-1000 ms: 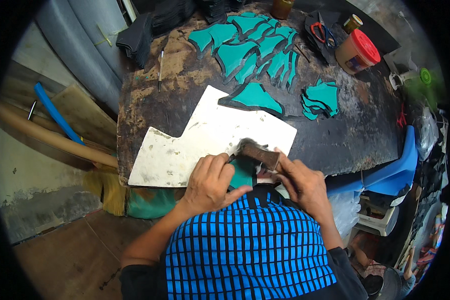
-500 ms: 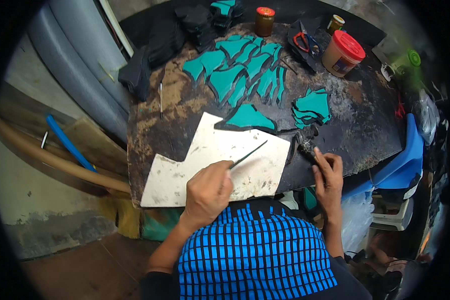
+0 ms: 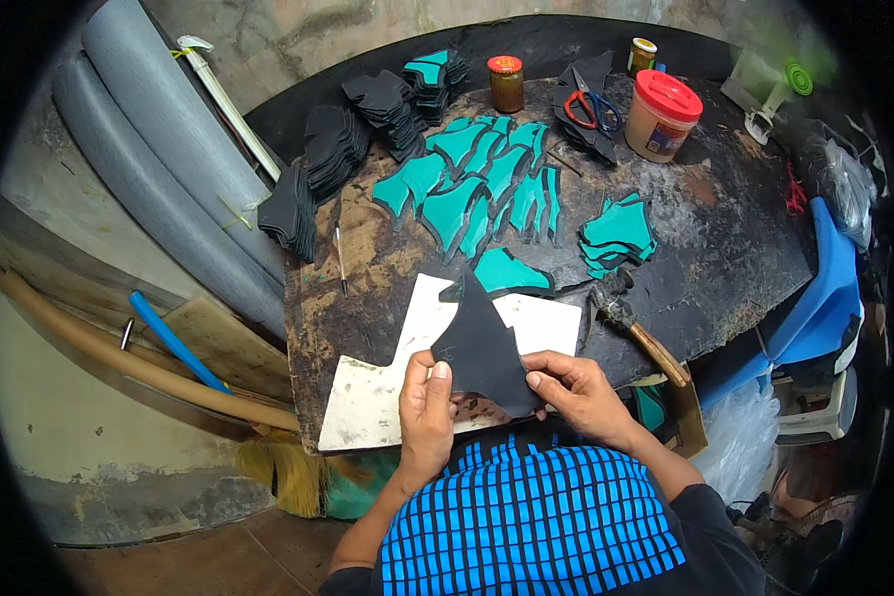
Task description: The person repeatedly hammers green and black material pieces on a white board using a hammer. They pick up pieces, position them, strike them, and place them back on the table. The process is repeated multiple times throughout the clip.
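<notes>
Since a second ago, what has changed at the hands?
The hammer was let go and lies on the table to the right. Both hands, left hand and right hand, now hold up a dark cut piece. The white board and teal pieces stayed.

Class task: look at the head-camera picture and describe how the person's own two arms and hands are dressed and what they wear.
Both forearms are bare from the elbow down, with dark sleeves ending near the elbows. The left hand and the right hand wear no gloves, and no rings, watch or bands show. The garment over the body is black with a grid of bright blue rectangles.
</notes>
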### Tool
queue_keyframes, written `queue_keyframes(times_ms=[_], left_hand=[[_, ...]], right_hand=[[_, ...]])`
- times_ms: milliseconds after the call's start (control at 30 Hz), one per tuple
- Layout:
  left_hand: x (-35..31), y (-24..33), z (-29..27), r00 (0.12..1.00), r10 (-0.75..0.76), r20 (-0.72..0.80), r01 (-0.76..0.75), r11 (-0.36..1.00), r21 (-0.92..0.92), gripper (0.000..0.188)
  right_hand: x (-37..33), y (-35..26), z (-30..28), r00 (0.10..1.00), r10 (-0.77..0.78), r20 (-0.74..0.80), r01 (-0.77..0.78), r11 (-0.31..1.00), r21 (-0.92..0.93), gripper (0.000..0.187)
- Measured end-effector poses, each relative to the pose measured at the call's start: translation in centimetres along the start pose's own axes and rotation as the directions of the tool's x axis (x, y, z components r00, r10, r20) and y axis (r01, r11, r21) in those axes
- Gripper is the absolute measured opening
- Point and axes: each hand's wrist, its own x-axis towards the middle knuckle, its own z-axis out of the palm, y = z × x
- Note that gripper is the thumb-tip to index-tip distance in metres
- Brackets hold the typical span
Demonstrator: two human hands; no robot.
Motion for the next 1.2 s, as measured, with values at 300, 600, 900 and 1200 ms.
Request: queue_keyframes(times_ms=[300, 600, 900, 1200], left_hand=[[0.5, -0.5, 0.2, 0.997, 0.048, 0.055, -0.053, 0.995, 0.088, 0.021], [2.7, -0.1, 1.6, 0.476, 0.356, 0.804, -0.875, 0.282, 0.393, 0.037], [11.9, -1.5, 2.1, 0.856, 0.29, 0.428, -0.44, -0.023, 0.898, 0.047], [11.6, -0.5, 0.9, 0.955, 0.152, 0.254, -0.281, 0.198, 0.939, 0.053]], right_hand=[[0.0, 0.6, 0.0, 0.942, -0.294, -0.16, 0.237, 0.924, -0.299, 0.037], [0.2, 0.4, -0.8, 0.855, -0.493, -0.162, 0.378, 0.805, -0.458, 0.047], [5.1, -2.4, -13.8, 0.664, -0.37, -0.65, 0.181, 0.923, -0.339, 0.048], [-0.6, 2.5, -9.6, 0.793, -0.438, -0.424, -0.188, 0.486, -0.854, 0.051]])
